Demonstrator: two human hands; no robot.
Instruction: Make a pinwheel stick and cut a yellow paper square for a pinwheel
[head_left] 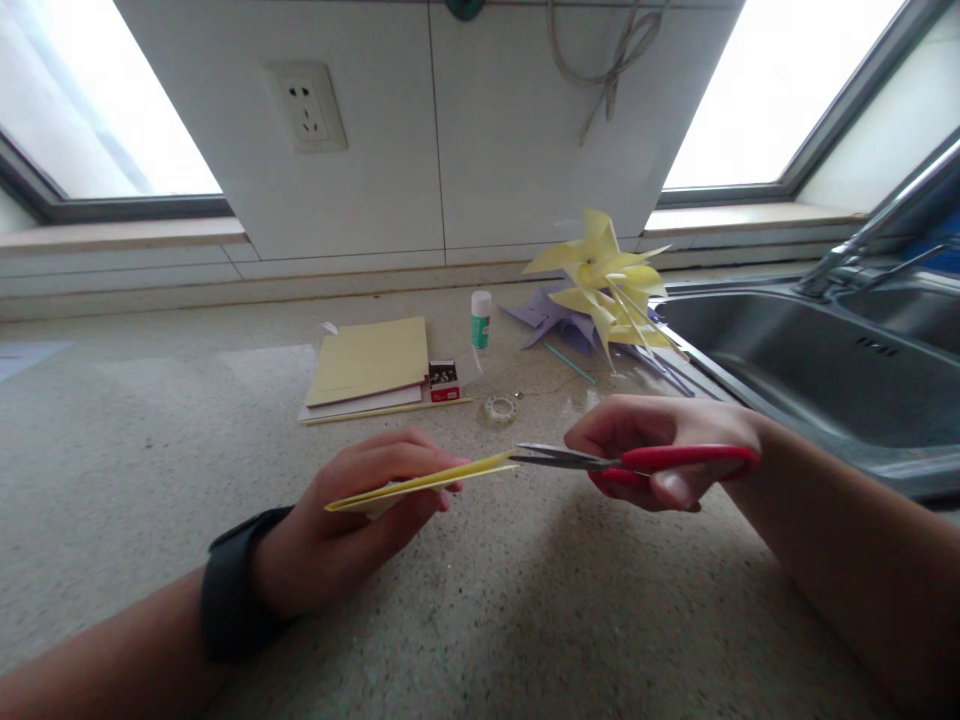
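My left hand (375,520) pinches a folded piece of yellow paper (420,484), seen nearly edge-on above the counter. My right hand (660,450) is closed round the handles of red scissors (682,459). Their blades point left and are slightly parted, with the tips at the paper's right end; whether they touch it is hard to tell. Behind my hands lie a stack of yellow paper (371,360), a small red box of pins (444,381), a roll of tape (499,408) and a glue stick (481,320).
Yellow pinwheels (600,280) and purple pinwheels (559,315) lie at the back, beside the steel sink (780,360) on the right. A thin green stick (570,362) lies near them. A tiled wall with a socket (307,106) closes off the counter's rear.
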